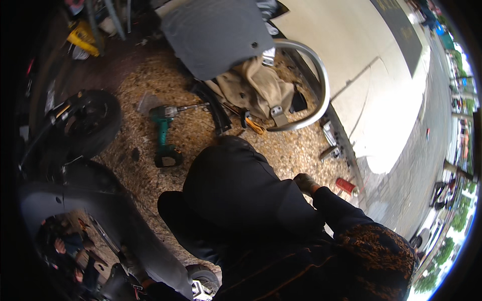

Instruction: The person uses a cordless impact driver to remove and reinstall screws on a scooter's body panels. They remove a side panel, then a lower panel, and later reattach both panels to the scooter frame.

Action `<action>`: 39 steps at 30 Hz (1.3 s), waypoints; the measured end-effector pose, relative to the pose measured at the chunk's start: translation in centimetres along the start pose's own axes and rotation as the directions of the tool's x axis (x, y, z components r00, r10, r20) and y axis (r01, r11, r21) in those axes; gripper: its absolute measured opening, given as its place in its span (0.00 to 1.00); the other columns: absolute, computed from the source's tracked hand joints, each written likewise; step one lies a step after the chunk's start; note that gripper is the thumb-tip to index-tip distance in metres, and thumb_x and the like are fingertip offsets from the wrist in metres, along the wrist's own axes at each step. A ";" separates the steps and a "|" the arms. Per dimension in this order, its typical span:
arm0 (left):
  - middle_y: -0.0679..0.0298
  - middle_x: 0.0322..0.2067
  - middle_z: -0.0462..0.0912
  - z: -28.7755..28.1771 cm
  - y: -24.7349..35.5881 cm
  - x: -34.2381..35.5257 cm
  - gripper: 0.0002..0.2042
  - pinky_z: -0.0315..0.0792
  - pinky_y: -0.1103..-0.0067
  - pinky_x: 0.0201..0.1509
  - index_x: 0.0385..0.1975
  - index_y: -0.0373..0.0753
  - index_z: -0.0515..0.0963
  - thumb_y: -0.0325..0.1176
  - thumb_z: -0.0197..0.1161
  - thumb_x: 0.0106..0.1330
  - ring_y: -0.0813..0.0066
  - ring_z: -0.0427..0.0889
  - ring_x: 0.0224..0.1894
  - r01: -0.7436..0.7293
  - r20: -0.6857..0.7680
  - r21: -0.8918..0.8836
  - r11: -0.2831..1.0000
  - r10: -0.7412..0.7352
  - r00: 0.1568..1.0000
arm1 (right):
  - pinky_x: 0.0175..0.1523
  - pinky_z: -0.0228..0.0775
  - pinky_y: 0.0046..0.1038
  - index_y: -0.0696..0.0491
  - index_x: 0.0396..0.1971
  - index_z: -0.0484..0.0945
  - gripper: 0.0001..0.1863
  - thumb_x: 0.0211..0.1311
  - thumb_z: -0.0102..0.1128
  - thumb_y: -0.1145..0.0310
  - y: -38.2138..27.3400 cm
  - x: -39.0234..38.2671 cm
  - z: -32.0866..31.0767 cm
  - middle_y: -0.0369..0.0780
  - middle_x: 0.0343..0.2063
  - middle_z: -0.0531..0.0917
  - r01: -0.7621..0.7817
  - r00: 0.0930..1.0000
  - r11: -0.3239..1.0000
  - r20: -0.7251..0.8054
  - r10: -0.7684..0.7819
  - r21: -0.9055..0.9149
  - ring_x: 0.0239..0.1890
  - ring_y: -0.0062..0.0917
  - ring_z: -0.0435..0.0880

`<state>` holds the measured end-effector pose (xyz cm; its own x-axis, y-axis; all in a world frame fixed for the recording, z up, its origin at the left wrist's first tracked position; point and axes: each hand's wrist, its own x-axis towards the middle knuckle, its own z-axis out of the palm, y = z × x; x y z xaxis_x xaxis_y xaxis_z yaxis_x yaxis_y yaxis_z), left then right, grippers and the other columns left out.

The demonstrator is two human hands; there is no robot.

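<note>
I am crouched over a speckled floor in dark clothes, with my knee (236,170) filling the middle of the view. My right hand (305,183), in a dirty glove with an orange cuff, rests curled on my thigh with nothing visible in it. My left hand (130,262), also gloved, is low at the left against the edge of a dark scooter body panel (105,210); its grip is too dim to make out. A green cordless driver (163,135) lies on the floor ahead of my knee, out of reach of both hands.
A scooter wheel (94,119) stands at the left. Ahead are a grey seat pad (216,35), a tan cloth (257,88), a chrome curved rail (317,85) and orange-handled pliers (254,125). A red can (345,186) lies by the kerb (346,145); pavement lies to the right.
</note>
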<state>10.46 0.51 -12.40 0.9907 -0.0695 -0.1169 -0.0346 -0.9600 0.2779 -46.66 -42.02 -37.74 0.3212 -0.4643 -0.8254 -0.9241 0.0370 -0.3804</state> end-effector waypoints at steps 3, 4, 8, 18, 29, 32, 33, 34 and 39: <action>0.44 0.43 0.82 0.0 0.9 0.4 0.28 0.71 0.67 0.51 0.49 0.29 0.77 0.54 0.51 0.73 0.53 0.78 0.43 -0.112 0.037 0.208 0.972 0.107 0.994 | 0.40 0.73 0.43 0.58 0.24 0.81 0.23 0.59 0.53 0.52 1.2 -2.6 1.8 0.51 0.26 0.82 -0.147 0.989 0.981 0.026 0.145 0.126 0.34 0.45 0.83; 0.43 0.44 0.81 -0.1 1.1 0.2 0.26 0.71 0.67 0.51 0.49 0.29 0.78 0.52 0.54 0.72 0.52 0.78 0.44 -0.037 0.006 0.079 0.996 0.037 0.999 | 0.40 0.73 0.44 0.59 0.24 0.81 0.23 0.58 0.54 0.51 1.2 -3.5 2.5 0.52 0.26 0.82 -0.195 0.976 0.955 -0.047 0.211 0.225 0.34 0.47 0.82; 0.47 0.54 0.76 -0.9 2.3 -0.3 0.35 0.70 0.63 0.55 0.71 0.36 0.57 0.51 0.57 0.71 0.55 0.76 0.49 0.249 0.211 0.011 0.969 -0.245 0.946 | 0.46 0.74 0.43 0.59 0.28 0.83 0.24 0.59 0.53 0.50 2.0 -6.2 2.5 0.55 0.32 0.83 -0.258 0.966 0.956 0.039 0.255 0.139 0.40 0.48 0.83; 0.51 0.38 0.81 1.0 -1.5 1.8 0.24 0.72 0.70 0.43 0.45 0.30 0.76 0.51 0.60 0.69 0.64 0.77 0.36 -0.093 -0.025 -0.016 0.996 0.093 0.995 | 0.36 0.72 0.46 0.57 0.24 0.82 0.22 0.59 0.55 0.51 6.1 -6.5 5.6 0.52 0.24 0.82 -0.059 0.994 0.998 -0.090 0.058 -0.009 0.30 0.48 0.81; 0.54 0.24 0.81 2.1 -1.2 -1.2 0.24 0.69 0.66 0.33 0.34 0.33 0.76 0.52 0.70 0.59 0.63 0.75 0.25 -0.056 -0.186 -0.108 0.993 0.035 0.982 | 0.36 0.75 0.43 0.50 0.23 0.83 0.16 0.57 0.53 0.54 4.0 3.5 -3.6 0.48 0.26 0.83 0.197 0.977 0.905 0.001 -0.212 -0.377 0.32 0.45 0.83; 0.47 0.33 0.84 1.5 0.6 -1.9 0.30 0.75 0.61 0.40 0.45 0.35 0.77 0.53 0.74 0.51 0.49 0.84 0.38 0.177 -0.181 -0.057 0.983 -0.185 0.966 | 0.36 0.76 0.43 0.49 0.22 0.83 0.16 0.57 0.53 0.54 -2.7 6.6 -9.0 0.47 0.26 0.83 0.364 0.910 0.779 0.015 -0.415 -0.510 0.33 0.45 0.84; 0.48 0.35 0.85 1.7 1.2 -2.0 0.31 0.76 0.61 0.41 0.47 0.36 0.77 0.54 0.73 0.51 0.48 0.84 0.39 0.112 -0.188 -0.040 0.993 -0.117 0.975 | 0.36 0.76 0.43 0.49 0.22 0.83 0.16 0.57 0.52 0.54 -5.7 7.4 -11.0 0.47 0.26 0.83 0.353 0.903 0.736 0.006 -0.429 -0.577 0.33 0.45 0.84; 0.49 0.37 0.85 1.8 1.6 -2.0 0.32 0.76 0.62 0.42 0.49 0.36 0.76 0.54 0.72 0.51 0.48 0.84 0.39 0.152 -0.161 0.088 0.985 -0.136 0.978 | 0.37 0.76 0.44 0.51 0.21 0.81 0.16 0.56 0.53 0.55 -8.5 7.8 -13.5 0.48 0.25 0.83 0.449 0.879 0.570 0.226 -0.420 -0.688 0.34 0.44 0.85; 0.49 0.42 0.81 1.3 4.8 -3.1 0.33 0.76 0.61 0.42 0.54 0.40 0.74 0.59 0.65 0.54 0.45 0.81 0.43 0.253 -0.197 0.202 0.946 -0.214 0.957 | 0.35 0.79 0.42 0.50 0.28 0.82 0.08 0.56 0.55 0.65 -24.2 5.8 -21.9 0.44 0.24 0.83 0.550 0.580 0.127 0.268 -0.769 -0.825 0.33 0.41 0.86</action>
<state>7.07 -4.27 -11.95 0.9812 0.1922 0.0164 0.1914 -0.9807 0.0412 -26.99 -64.96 -24.16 0.9525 -0.0606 -0.2985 -0.1119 -0.9811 -0.1580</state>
